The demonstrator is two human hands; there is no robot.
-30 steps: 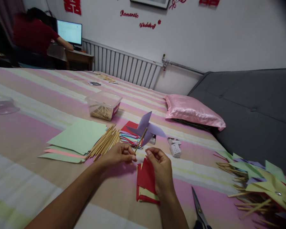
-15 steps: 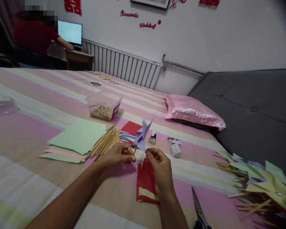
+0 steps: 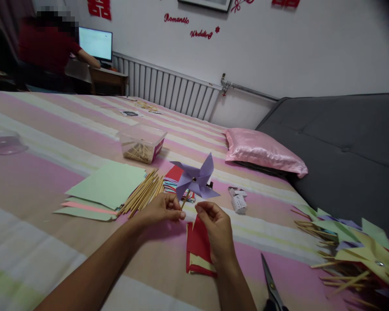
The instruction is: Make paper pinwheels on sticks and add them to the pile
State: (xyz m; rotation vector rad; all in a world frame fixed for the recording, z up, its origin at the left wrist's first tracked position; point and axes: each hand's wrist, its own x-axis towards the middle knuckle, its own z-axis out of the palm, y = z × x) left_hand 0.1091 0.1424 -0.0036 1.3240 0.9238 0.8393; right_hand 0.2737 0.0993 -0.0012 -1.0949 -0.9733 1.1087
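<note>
Left hand: arm slanting in from the lower left; thumb and forefinger pinching the pinwheel's stick.
Right hand: upright at the wrist, fingers curled toward the thumb; cannot tell whether anything is gripped.
Pinwheel: matt lilac paper, pointed folded blades, small metallic pin at centre.
Stick: slim, wooden, tilted.
Pinwheel's place: held up just beyond both hands, its stick rising from the left.
Red papers: flat stack, pale yellow edge showing, beside the right hand.
Bundle: loose wooden sticks, beyond the left hand.
Bed: striped cloth.
</note>
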